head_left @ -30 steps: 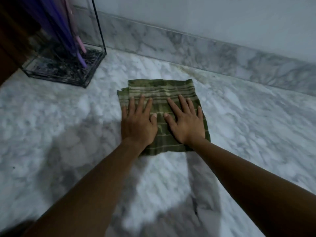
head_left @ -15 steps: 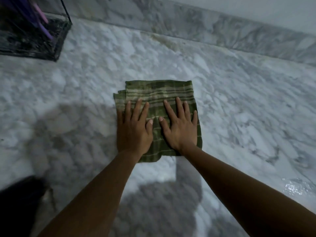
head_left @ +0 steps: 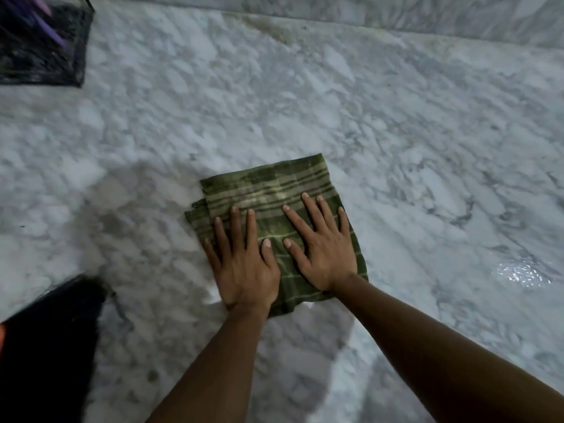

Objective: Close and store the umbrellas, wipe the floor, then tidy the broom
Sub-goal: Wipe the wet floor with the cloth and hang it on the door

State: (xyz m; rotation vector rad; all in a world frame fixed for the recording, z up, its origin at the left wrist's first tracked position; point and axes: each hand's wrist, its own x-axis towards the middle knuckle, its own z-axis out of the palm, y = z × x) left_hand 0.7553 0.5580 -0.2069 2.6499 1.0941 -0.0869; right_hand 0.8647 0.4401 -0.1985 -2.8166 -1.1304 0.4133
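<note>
Near the middle of the view, a shade toward 6 o'clock, a folded green cloth [head_left: 274, 184] with pale woven stripes lies flat on the white-and-grey marble floor [head_left: 305, 102]. Its layers do not quite match: at the cloth's 9 o'clock edge a lower fold peeps out from under the upper one.

Both bare hands lie on it palm down. The left hand [head_left: 244, 267] covers the 7 o'clock part of the cloth, fingers straight and slightly spread, the little finger running along the cloth's edge. The right hand [head_left: 323, 251] covers the 4 o'clock part, fingers likewise straight and fanned, pointing toward 11 o'clock. Neither hand curls round or pinches the fabric; both press on it flat. The two thumb tips sit just beside each other over the cloth's middle, with a narrow strip of green between them.

At 10 o'clock, well apart from the cloth, stands the corner of a clear-walled box with a dark base [head_left: 39, 56]; a purple shape [head_left: 50, 30] inside it is too blurred to tell more. Along 12 o'clock runs a grey-veined marble skirting [head_left: 396, 13]. At 4 o'clock, near the frame's edge, a glistening wet patch [head_left: 522, 273] lies on the floor, apart from the cloth. At 8 o'clock a black shape [head_left: 45, 346] fills the corner; what it is cannot be told.
</note>
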